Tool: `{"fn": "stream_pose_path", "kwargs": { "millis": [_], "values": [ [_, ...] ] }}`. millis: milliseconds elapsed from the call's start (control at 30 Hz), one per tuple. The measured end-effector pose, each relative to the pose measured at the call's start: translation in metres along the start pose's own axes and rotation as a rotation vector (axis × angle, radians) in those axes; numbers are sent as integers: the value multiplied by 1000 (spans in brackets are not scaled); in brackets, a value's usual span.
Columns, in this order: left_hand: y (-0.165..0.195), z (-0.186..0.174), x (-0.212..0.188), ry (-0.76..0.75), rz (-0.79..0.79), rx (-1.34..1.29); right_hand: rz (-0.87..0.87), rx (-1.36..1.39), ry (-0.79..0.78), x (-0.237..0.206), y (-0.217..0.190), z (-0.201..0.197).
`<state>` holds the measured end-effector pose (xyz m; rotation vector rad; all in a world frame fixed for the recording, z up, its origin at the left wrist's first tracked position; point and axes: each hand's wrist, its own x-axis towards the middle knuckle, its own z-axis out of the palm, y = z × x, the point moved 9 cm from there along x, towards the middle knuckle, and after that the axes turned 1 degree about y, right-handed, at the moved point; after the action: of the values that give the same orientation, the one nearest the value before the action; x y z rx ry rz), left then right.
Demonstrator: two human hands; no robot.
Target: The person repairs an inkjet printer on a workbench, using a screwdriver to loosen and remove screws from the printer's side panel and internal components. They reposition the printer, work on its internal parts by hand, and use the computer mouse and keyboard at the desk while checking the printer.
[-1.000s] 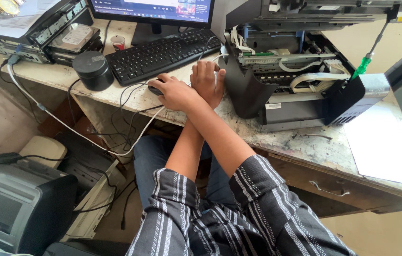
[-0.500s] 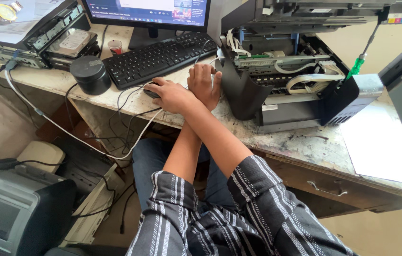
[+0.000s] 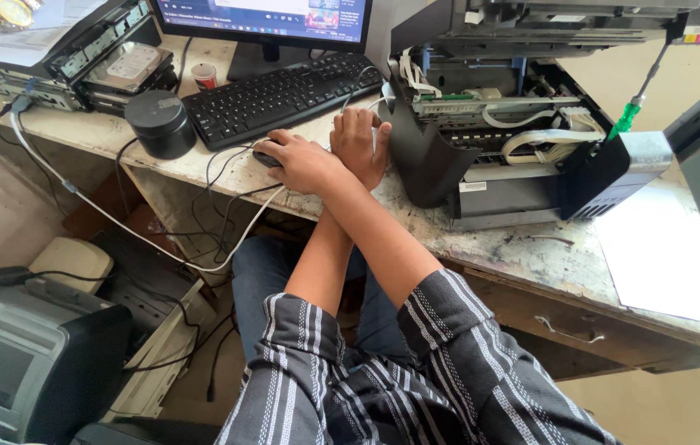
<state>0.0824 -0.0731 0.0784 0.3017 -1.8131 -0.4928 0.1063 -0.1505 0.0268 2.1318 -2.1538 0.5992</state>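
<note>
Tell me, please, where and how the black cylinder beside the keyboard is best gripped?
Probably its round side wall, from above, fingers front and back: the black cylinder stands upright, the keyboard crowds its right, and a cable leaves its left.

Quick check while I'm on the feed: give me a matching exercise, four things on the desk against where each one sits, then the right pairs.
Things:
1. black computer mouse
2. black keyboard
3. black round cylinder speaker
4. opened black printer

Places:
A. left of the keyboard
B. under the right hand
C. right of both hands
D. in front of the monitor

Pairs: 1-B, 2-D, 3-A, 4-C
</note>
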Motion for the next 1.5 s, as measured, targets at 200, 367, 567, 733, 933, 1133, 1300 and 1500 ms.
{"fn": "stream_pose_path", "kwargs": {
  "millis": [200, 367, 567, 733, 933, 1133, 1300, 1500],
  "values": [
    [0, -2, 1, -3, -6, 18, -36, 1, 26, 1, -3, -1],
    [1, -5, 0, -12, -4, 21, -47, 19, 14, 0, -6, -1],
    [1, -4, 0, -8, 4, 28, -76, 15, 31, -2, -12, -6],
    [0, -3, 1, -7, 11, 41, -58, -7, 24, -3, -13, -7],
    [1, -5, 1, 10, 18, 33, -91, 38, 46, -2, -12, -5],
    [1, -5, -1, 3, 18, 28, -101, 47, 43, -1, -9, -1],
    [0, -4, -1, 7, 11, 24, -99, 35, 42, -3, -13, -6],
    [2, -4, -1, 13, 45, 35, -175, -85, 263, -16, -43, -50]
  ]
}}
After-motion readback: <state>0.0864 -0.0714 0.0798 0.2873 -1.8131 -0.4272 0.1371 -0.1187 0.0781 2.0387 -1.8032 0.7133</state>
